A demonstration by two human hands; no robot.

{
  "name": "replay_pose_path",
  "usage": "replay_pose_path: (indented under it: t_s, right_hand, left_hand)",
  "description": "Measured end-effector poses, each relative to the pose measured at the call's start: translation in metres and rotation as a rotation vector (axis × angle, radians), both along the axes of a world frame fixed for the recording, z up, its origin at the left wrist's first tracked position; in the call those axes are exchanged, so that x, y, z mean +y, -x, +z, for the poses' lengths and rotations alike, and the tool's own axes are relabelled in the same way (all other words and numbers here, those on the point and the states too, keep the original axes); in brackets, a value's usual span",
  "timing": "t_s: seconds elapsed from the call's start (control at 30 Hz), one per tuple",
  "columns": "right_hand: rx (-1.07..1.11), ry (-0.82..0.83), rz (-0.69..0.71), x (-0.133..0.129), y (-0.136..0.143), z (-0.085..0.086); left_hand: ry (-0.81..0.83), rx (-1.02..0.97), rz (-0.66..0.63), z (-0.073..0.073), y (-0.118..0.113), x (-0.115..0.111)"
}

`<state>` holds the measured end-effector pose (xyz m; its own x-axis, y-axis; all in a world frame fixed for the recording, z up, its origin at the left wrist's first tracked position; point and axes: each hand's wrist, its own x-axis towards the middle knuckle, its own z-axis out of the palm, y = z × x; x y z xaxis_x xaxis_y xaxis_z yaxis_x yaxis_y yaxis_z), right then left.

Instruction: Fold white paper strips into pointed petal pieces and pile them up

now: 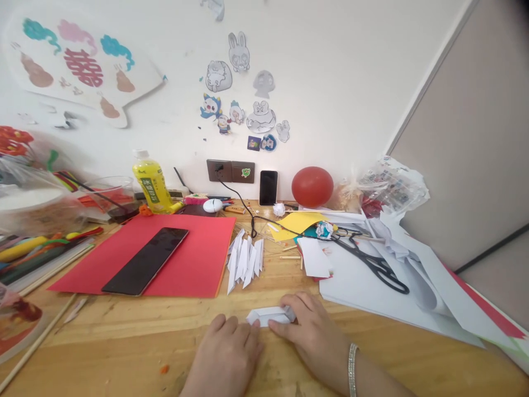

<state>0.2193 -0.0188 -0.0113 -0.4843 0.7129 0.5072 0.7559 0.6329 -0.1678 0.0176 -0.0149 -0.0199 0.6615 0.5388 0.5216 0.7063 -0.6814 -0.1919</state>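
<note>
A small folded white paper (264,315) lies on the wooden table in front of me. My right hand (309,333), with a silver bracelet at the wrist, grips its right end between thumb and fingers. My left hand (229,350) rests at its lower left, fingers curled down and the tips at the paper's near edge; whether they pinch it is hard to tell. Just beyond the paper is a group of folded white paper strips (245,261).
On the left a dark phone (146,260) lies on red paper (206,248). Black-handled scissors (372,266) rest on white sheets (351,292) at the right. Along the wall stand a yellow bottle (152,184), another phone (268,188) and a red balloon (312,187).
</note>
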Motion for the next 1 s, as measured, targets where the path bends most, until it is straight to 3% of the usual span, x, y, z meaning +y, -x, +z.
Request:
replay_pose_path:
  t_s: [0.23,0.47,0.6,0.73,1.0]
  right_hand:
    - [-0.043,0.064,0.112,0.0,-0.026,0.02]
    - [-0.002,0.144,0.177,0.001,-0.036,0.02]
    - [0.129,0.099,0.241,0.001,-0.033,0.019]
    - [0.086,0.1,0.334,0.003,-0.022,0.012]
    - [0.011,-0.022,0.276,0.004,-0.01,0.006]
  left_hand:
    - [0.061,0.004,-0.01,0.003,0.006,-0.001]
    - [0.137,-0.076,-0.038,0.007,0.009,-0.001]
    - [0.12,-0.067,-0.112,0.002,0.008,0.001]
    - [0.165,-0.005,-0.187,0.002,0.005,-0.003]
    - [0.293,-0.104,-0.288,0.001,-0.002,0.002]
